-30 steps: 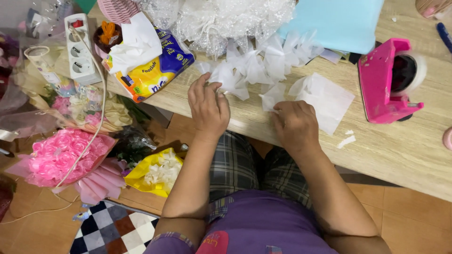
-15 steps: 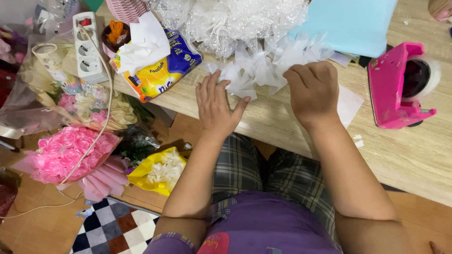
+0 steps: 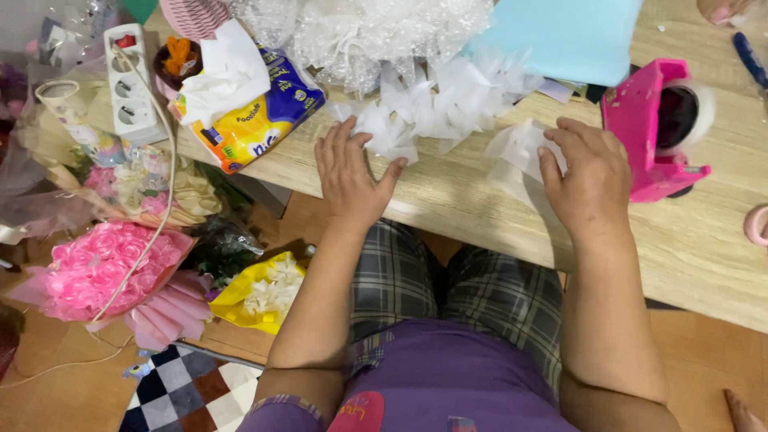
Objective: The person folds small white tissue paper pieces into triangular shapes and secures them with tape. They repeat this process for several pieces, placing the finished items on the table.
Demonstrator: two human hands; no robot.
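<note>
Both hands are down on the wooden table (image 3: 480,216). The left hand (image 3: 350,178) lies flat, palm down, fingers spread wide and holding nothing — its fingertips just touch the near end of a row of folded white tissue pieces (image 3: 432,108) that runs across the tabletop toward the right. The right hand (image 3: 588,180) rests on a single white tissue sheet (image 3: 516,156), fingers bent and pressed onto the sheet's right side; looks like it's pinning or pinching the paper, but I can't tell if there's a proper grip on it. That sheet lies near the table's front edge, between the tissue row and a pink tape dispenser (image 3: 652,132) standing just right of the hand. Behind the row there's a heap of clear bubble wrap (image 3: 360,28) and a light blue sheet (image 3: 564,36). Off to the left sits a yellow and blue tissue pack (image 3: 256,116) with a white tissue sticking out of it, and next to that a white power strip (image 3: 128,84). Down on the floor on the left — a pink rose bouquet (image 3: 100,268) and a smaller yellow-wrapped bouquet (image 3: 260,292).
</note>
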